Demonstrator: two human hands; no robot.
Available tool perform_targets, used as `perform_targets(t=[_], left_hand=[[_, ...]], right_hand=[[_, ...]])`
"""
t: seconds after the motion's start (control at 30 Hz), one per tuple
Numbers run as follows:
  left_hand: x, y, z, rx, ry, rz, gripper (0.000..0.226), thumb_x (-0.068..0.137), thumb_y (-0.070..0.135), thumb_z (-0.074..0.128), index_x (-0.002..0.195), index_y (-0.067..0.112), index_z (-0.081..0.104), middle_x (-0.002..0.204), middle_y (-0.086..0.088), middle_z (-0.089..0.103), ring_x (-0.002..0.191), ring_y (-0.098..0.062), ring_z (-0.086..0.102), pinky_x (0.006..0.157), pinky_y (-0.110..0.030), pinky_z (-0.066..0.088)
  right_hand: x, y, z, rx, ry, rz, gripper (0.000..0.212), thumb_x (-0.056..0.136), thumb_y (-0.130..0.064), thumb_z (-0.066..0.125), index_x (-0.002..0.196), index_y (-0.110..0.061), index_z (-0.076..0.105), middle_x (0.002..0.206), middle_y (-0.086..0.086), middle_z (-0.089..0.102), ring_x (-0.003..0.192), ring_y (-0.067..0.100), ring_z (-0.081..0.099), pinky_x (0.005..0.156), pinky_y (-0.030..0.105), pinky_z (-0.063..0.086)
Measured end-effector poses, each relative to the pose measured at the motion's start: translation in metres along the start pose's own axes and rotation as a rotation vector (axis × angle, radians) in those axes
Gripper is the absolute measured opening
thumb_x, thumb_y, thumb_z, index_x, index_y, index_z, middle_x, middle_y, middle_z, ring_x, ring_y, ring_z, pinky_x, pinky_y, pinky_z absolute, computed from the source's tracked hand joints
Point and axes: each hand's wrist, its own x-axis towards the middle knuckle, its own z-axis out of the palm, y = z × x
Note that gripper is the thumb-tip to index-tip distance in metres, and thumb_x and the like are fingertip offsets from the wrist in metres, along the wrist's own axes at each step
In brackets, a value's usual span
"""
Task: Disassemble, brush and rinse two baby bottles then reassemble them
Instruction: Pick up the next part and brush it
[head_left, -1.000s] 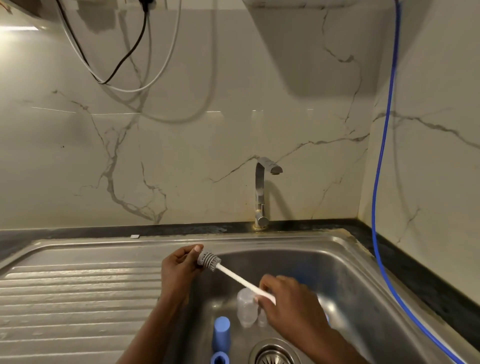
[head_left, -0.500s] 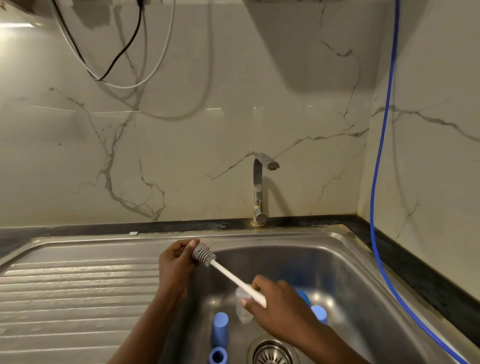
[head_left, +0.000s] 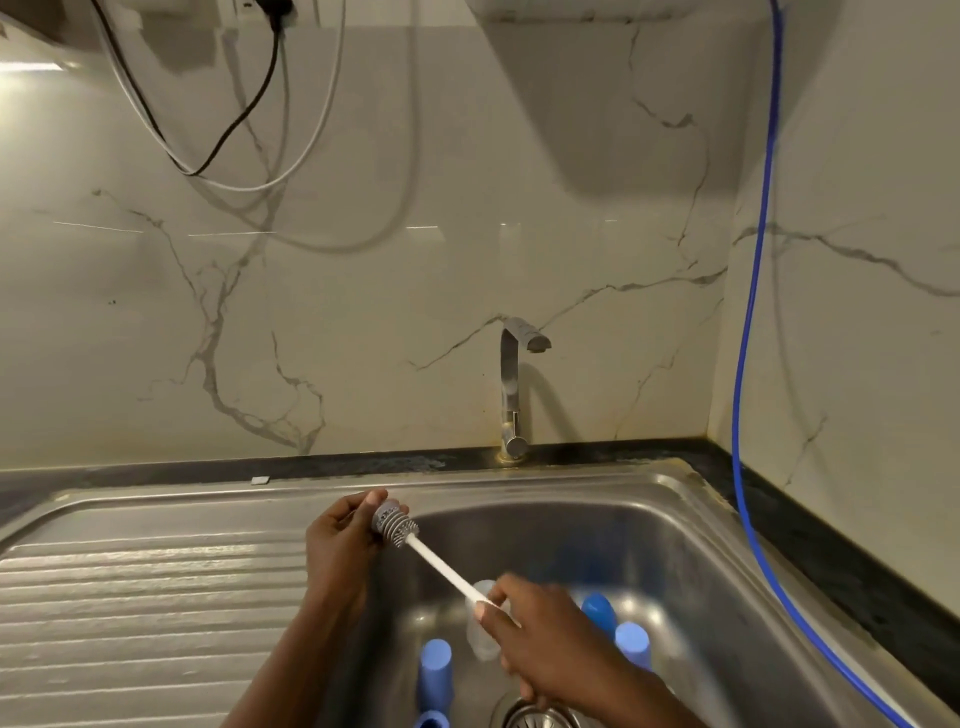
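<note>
— Where's the brush?
— Above the near left of the sink. The left hand has its grip pinched on the grey head, and the right hand has its grip clamped round the white handle.
— And the bottles?
— One clear bottle sits in the basin, partly hidden by the right hand, with blue parts near it.

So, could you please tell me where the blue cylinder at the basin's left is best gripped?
Pinch the blue cylinder across its side walls, mid-length, coming from above on the near side. Those walls are parallel and bare, the rounded far end would likely slip, and the right hand and brush crowd the far side.
</note>
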Motion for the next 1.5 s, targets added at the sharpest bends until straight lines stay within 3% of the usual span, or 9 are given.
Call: perform_targets(t=[0.1, 0.17, 0.33, 0.53, 0.63, 0.83, 1.1, 1.37, 1.5], left_hand=[[0.004, -0.01, 0.002, 0.073, 0.033, 0.038, 0.013, 0.096, 0.009, 0.057, 0.096, 0.001, 0.068, 0.103, -0.036, 0.065, 0.09, -0.035, 0.064, 0.066, -0.023, 0.059], [0.003, -0.007, 0.001, 0.049, -0.003, 0.014, 0.014, 0.096, 0.009, 0.056, 0.097, -0.001, 0.066, 0.1, -0.034, 0.065, 0.085, -0.031, 0.067, 0.066, -0.024, 0.06], [0.004, 0.012, -0.013, -0.152, -0.232, -0.204, 0.025, 0.084, 0.016, 0.055, 0.099, -0.003, 0.062, 0.09, -0.021, 0.072, 0.081, -0.027, 0.074, 0.073, -0.033, 0.061], [0.001, -0.005, 0.004, 0.043, 0.025, -0.003, 0.013, 0.094, 0.009, 0.06, 0.096, 0.0, 0.069, 0.096, -0.03, 0.068, 0.089, -0.035, 0.065, 0.067, -0.026, 0.061], [0.001, -0.003, 0.004, 0.069, 0.029, 0.019, 0.011, 0.094, 0.01, 0.061, 0.093, 0.003, 0.07, 0.088, -0.022, 0.066, 0.084, -0.028, 0.061, 0.062, -0.021, 0.058], [0.001, 0.018, -0.005, -0.077, -0.22, -0.156, 0.02, 0.099, 0.009, 0.048, 0.1, -0.002, 0.064, 0.092, -0.021, 0.072, 0.084, -0.024, 0.073, 0.074, -0.03, 0.061], [0.001, 0.006, -0.001, -0.072, -0.068, -0.074, 0.016, 0.097, 0.007, 0.053, 0.095, -0.002, 0.066, 0.095, -0.022, 0.067, 0.085, -0.027, 0.068, 0.071, -0.026, 0.061], [0.004, 0.02, -0.004, -0.236, -0.161, -0.157, 0.02, 0.099, 0.008, 0.046, 0.098, -0.001, 0.064, 0.086, -0.014, 0.072, 0.082, -0.024, 0.074, 0.075, -0.031, 0.061], [-0.002, 0.012, 0.0, -0.179, -0.06, -0.098, 0.017, 0.098, 0.008, 0.05, 0.099, 0.0, 0.065, 0.086, -0.013, 0.073, 0.079, -0.022, 0.074, 0.074, -0.03, 0.061]], right_hand=[[0.006, 0.008, 0.0, -0.366, 0.283, -0.094, 0.024, 0.094, -0.045, 0.046, 0.099, -0.021, 0.049, 0.103, 0.001, 0.061, 0.098, 0.027, 0.059, 0.075, 0.033, 0.042], [0.003, 0.005, -0.004, -0.325, 0.259, -0.127, 0.022, 0.095, -0.038, 0.048, 0.091, -0.018, 0.056, 0.092, 0.004, 0.064, 0.086, 0.026, 0.061, 0.066, 0.031, 0.037], [-0.007, -0.003, -0.024, 0.625, -0.338, 0.162, 0.029, 0.102, -0.024, 0.046, 0.087, -0.013, 0.068, 0.057, -0.001, 0.052, 0.04, 0.007, 0.037, 0.035, 0.018, 0.024], [0.001, 0.001, 0.0, -0.322, 0.163, -0.067, 0.03, 0.097, -0.052, 0.041, 0.103, -0.025, 0.052, 0.097, -0.001, 0.061, 0.088, 0.023, 0.055, 0.076, 0.035, 0.043], [0.003, 0.008, -0.006, -0.477, 0.317, -0.094, 0.027, 0.096, -0.048, 0.041, 0.101, -0.023, 0.049, 0.105, -0.002, 0.063, 0.101, 0.028, 0.059, 0.075, 0.035, 0.043], [-0.007, 0.0, -0.025, 0.543, -0.301, 0.15, 0.026, 0.099, -0.027, 0.047, 0.09, -0.017, 0.069, 0.061, -0.003, 0.05, 0.041, 0.007, 0.035, 0.037, 0.018, 0.023], [0.012, 0.014, -0.009, -0.357, 0.311, -0.154, 0.025, 0.094, -0.042, 0.047, 0.086, -0.019, 0.056, 0.083, 0.001, 0.065, 0.08, 0.024, 0.06, 0.068, 0.036, 0.047], [-0.003, -0.003, -0.021, 0.736, -0.361, 0.139, 0.032, 0.105, -0.03, 0.041, 0.091, -0.011, 0.062, 0.059, -0.002, 0.047, 0.04, 0.004, 0.033, 0.036, 0.015, 0.025], [-0.005, -0.005, 0.0, 0.098, 0.03, -0.043, 0.031, 0.091, -0.05, 0.055, 0.09, -0.02, 0.06, 0.071, 0.002, 0.066, 0.053, 0.013, 0.06, 0.049, 0.027, 0.044]])
